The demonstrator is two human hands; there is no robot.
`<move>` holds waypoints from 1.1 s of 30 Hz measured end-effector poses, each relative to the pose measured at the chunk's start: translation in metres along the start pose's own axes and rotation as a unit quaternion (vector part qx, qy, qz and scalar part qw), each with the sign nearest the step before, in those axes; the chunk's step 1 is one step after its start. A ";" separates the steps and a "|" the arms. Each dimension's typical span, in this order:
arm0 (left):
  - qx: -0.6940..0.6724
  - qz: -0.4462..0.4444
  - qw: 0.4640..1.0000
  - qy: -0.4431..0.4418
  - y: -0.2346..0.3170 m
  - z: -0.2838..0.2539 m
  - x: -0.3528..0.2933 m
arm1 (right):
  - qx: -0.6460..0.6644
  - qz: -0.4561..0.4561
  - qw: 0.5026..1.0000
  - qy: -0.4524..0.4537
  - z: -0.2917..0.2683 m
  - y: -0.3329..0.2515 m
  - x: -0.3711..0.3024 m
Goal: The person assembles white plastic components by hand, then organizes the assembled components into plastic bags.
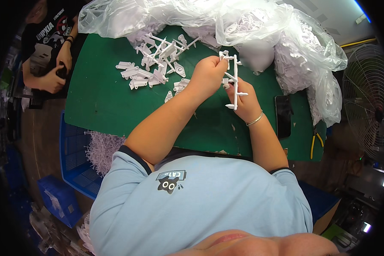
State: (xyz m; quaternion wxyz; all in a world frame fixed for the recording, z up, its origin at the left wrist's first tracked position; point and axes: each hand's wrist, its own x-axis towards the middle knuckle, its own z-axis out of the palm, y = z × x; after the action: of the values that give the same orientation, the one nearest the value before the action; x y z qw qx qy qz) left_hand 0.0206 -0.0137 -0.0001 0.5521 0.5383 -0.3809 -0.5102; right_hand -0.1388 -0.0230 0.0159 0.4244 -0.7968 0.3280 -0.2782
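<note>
Over the green table, both my hands hold a white plastic sprue, a long bar with short side branches. My left hand is closed, thumb and fingers pinching a small part at the sprue's upper end. Lower down, my right hand grips from behind the bar, its thumb bent in toward the branches. Exactly what lies under the right fingertips is hidden. Left of my left hand lie a loose pile of white plastic parts and several small flat parts.
Clear bags of white parts line the green table's far side. A phone and yellow-handled pliers lie at right. A blue crate of thin sprues stands lower left. Another person is at far left; a fan stands right.
</note>
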 end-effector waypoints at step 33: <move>0.045 0.035 0.998 0.001 0.008 0.000 -0.003 | 0.019 -0.008 0.999 -0.030 -0.004 0.007 -0.001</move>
State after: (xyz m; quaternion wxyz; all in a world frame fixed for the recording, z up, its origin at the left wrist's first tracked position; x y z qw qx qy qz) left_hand 0.0207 -0.0116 0.0080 0.5453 0.5496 -0.4215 -0.4721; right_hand -0.1442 -0.0270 0.0111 0.4473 -0.7990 0.3036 -0.2636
